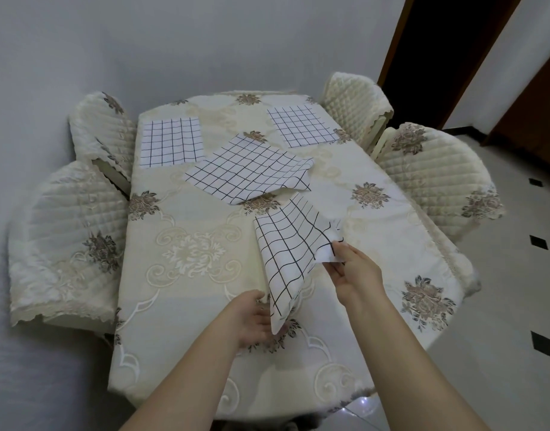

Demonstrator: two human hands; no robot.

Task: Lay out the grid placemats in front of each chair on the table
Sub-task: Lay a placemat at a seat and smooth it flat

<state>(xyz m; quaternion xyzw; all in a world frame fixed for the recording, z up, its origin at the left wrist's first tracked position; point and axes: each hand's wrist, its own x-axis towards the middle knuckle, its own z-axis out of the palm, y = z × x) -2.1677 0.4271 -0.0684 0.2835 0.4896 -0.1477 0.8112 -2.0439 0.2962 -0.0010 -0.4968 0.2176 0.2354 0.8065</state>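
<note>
A white placemat with a black grid [286, 253] hangs lifted over the near middle of the table [180, 306]. My right hand [350, 269] pinches its right corner; my left hand [255, 318] holds its lower corner from beneath. Two more grid placemats lie flat at the far end: one at far left [171, 142], one at far right [303, 125]. A loose stack of grid placemats [249, 171] sits skewed in the table's middle.
Cream quilted chairs stand around the table: two on the left [102, 135] [68, 244], two on the right [356, 104] [435, 178]. A grey wall lies behind and to the left. A dark doorway [438, 51] and tiled floor [516, 275] are at right.
</note>
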